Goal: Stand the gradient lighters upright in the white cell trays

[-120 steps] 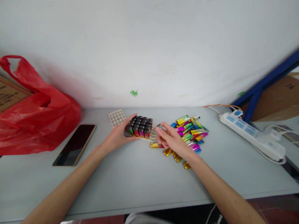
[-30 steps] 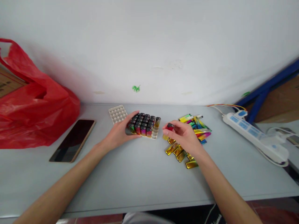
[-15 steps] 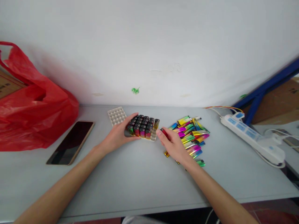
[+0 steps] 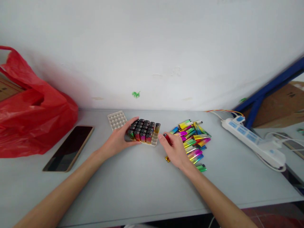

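Note:
My left hand [image 4: 116, 139] is closed around the left side of a block of upright lighters [image 4: 142, 127], fingers behind and thumb in front. They stand in a pale pitted tray [image 4: 154, 141], black ends up, with shiny coloured bodies. A gold lighter [image 4: 157, 128] stands alone in the tray's right column, and bare pockets show in front of it. Just right of the tray, my right hand [image 4: 175, 149] pinches a red lighter [image 4: 167, 138] with a dark end. My fingers hide most of that lighter. Beside this hand lies a loose pile of metallic lighters [image 4: 195, 137].
A second pitted tray [image 4: 117, 119] lies behind my left hand. To the left are a phone [image 4: 68, 148] and a red plastic bag [image 4: 40, 117]. On the right lie a white power strip [image 4: 251, 139] and cables, near a blue frame [image 4: 266, 90] and a cardboard box [image 4: 277, 104].
The view has shifted slightly. My right hand still pinches the red lighter beside the tray, turned a little. My left hand keeps its hold.

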`<action>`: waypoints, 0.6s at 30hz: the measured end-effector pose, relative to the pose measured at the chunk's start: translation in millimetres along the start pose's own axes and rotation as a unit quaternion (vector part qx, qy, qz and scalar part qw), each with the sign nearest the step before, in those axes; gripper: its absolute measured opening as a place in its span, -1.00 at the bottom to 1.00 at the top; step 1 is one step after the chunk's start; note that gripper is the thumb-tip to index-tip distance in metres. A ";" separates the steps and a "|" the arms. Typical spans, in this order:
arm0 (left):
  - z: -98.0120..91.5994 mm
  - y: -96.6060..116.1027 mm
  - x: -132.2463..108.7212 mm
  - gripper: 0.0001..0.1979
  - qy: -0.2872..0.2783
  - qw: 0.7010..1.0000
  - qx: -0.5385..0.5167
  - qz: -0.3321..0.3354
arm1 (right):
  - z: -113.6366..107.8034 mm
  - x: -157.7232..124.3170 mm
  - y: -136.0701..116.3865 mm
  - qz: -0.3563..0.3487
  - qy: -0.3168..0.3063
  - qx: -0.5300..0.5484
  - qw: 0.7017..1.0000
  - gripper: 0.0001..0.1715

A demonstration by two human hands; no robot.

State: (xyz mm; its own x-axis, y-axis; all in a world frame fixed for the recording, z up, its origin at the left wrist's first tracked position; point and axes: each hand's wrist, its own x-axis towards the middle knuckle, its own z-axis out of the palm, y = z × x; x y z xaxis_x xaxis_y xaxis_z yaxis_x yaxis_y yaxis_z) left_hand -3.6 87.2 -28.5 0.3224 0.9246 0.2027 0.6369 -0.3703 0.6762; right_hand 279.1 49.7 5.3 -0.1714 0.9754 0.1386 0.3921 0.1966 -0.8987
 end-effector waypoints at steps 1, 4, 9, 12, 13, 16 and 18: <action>0.1 -0.5 0.0 0.07 0.001 1.000 -0.001 0.000 | -0.1 -0.1 -0.2 0.001 -0.002 0.001 1.000 -0.36; 0.2 -1.2 -0.4 0.06 0.002 1.000 -0.005 0.000 | -0.3 -0.3 0.5 -0.001 -0.010 -0.004 1.000 -0.39; -0.5 -0.1 -1.5 0.06 0.001 1.000 -0.004 0.002 | -1.9 0.6 1.2 0.002 -0.004 -0.037 0.999 -0.50; -0.2 0.2 -1.5 0.06 0.001 1.000 -0.004 0.010 | -4.8 1.3 1.0 0.000 -0.001 -0.047 0.999 -0.57; -0.1 0.0 -1.5 0.06 0.000 1.000 -0.002 0.012 | -6.3 1.5 1.3 -0.007 -0.002 -0.051 0.999 -0.59; 0.4 -0.7 -1.5 0.05 -0.002 1.000 0.004 0.014 | -12.5 2.6 4.0 -0.061 -0.015 -0.078 0.995 -0.63; 0.6 -1.3 -1.5 0.06 -0.004 1.000 0.004 0.013 | -17.5 3.8 6.6 -0.109 -0.013 -0.110 0.988 -0.65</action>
State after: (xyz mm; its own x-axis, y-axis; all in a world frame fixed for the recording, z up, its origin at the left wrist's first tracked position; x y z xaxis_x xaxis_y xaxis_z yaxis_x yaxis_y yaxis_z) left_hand -4.4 86.2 -30.1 0.3440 0.9140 0.2152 0.6333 -0.3950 0.6655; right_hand 296.8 56.5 7.2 -0.2951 0.9051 0.3063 0.5297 0.4217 -0.7359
